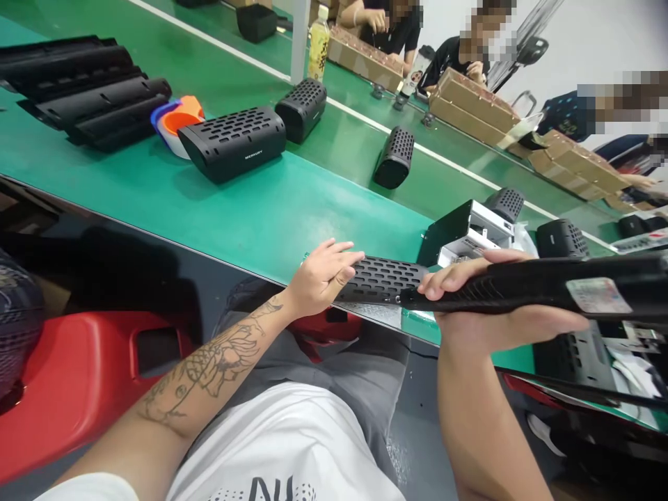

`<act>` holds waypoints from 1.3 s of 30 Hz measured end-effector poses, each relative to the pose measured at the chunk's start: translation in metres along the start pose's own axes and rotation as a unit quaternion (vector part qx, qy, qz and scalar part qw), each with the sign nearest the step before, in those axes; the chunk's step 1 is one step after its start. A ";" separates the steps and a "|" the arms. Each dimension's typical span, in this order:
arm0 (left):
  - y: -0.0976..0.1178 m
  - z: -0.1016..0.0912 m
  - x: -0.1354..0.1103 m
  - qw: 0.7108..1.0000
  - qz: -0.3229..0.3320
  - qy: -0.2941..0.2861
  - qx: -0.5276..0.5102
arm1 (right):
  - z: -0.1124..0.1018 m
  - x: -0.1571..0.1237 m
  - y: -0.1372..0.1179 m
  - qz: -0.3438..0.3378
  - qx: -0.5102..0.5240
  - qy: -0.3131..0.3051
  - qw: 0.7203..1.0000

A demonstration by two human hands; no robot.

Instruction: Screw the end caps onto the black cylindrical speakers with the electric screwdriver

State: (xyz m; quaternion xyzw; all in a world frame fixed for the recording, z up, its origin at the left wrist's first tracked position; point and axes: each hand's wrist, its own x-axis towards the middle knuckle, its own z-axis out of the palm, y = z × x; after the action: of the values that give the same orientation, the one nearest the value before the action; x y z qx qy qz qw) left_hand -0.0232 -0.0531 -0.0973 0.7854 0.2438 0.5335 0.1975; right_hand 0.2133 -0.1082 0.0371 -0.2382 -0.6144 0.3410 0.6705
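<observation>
My left hand (322, 276) lies on the left end of a black perforated speaker shell (383, 280) at the near edge of the green belt (271, 209); the fingers are closed over it, holding it down. My right hand (490, 306) is wrapped round the grip of a black electric screwdriver (547, 285), which lies almost level with its tip at the shell's right end. A label shows on the tool's body.
Black speakers (234, 142) (301, 108) (395, 158) stand on the belt, with stacked black shells (83, 90) and tape rolls (175, 122) at the left. A metal jig (470, 233) sits beyond the shell. Other people work at cardboard trays (472, 104) across the line. A red stool (78, 376) stands lower left.
</observation>
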 end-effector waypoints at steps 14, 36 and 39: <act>0.000 0.013 -0.003 0.998 0.017 0.049 -0.043 | 0.018 -0.006 -0.006 0.053 -0.029 0.041 0.997; 0.003 0.017 -0.003 0.995 0.001 0.078 -0.058 | 0.023 -0.004 0.009 0.050 -0.008 -0.007 0.999; 0.010 0.009 -0.001 0.998 -0.011 0.060 -0.019 | 0.014 -0.001 -0.025 0.097 -0.039 0.000 0.995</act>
State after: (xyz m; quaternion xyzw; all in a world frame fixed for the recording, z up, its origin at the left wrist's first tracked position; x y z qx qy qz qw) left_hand -0.0131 -0.0622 -0.0961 0.7456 0.2537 0.5819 0.2029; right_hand 0.2036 -0.1268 0.0564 -0.3224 -0.6011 0.3805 0.6244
